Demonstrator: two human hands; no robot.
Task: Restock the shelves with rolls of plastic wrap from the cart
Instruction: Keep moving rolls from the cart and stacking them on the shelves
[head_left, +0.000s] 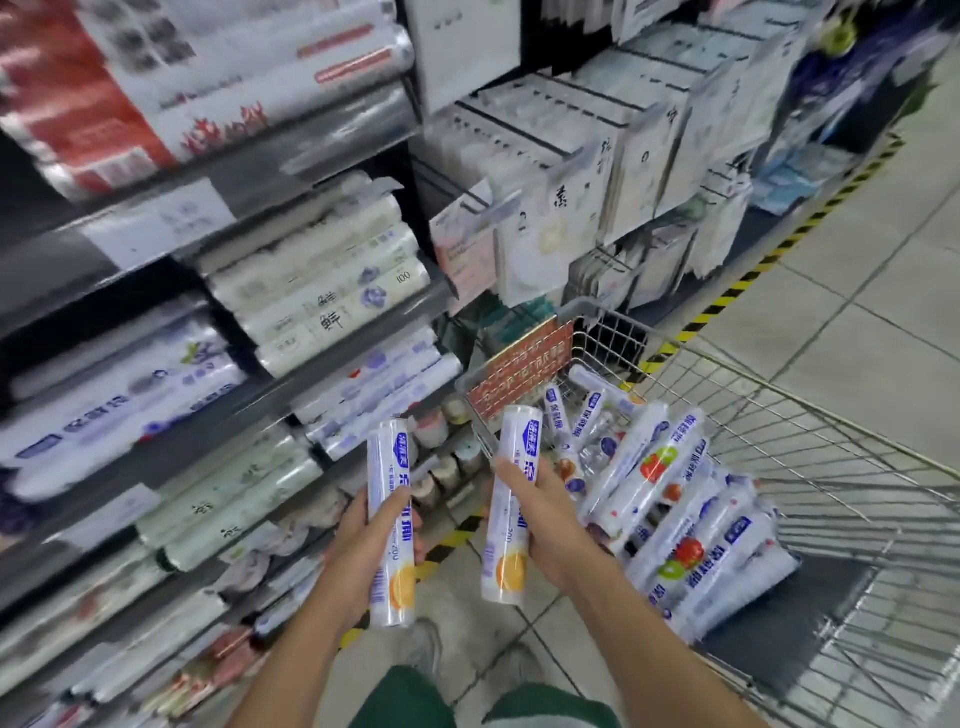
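Note:
My left hand (363, 545) grips a white roll of plastic wrap (388, 457) with a blue label and an orange picture, held nearly upright. My right hand (540, 519) grips a second, matching roll (519, 447) the same way. Both rolls hang above the floor between the shelves (171, 483) on the left and the wire cart (810, 467) on the right. Several more rolls (675, 499) lie piled in the cart, some with red and green fruit pictures.
The shelves hold stacked rolls on several levels, with a paper price tag (161, 223) on one edge. Hanging white packets (597, 171) fill the rack behind the cart. A yellow-black strip (753, 270) runs along the tiled floor. My shoes (514, 670) show below.

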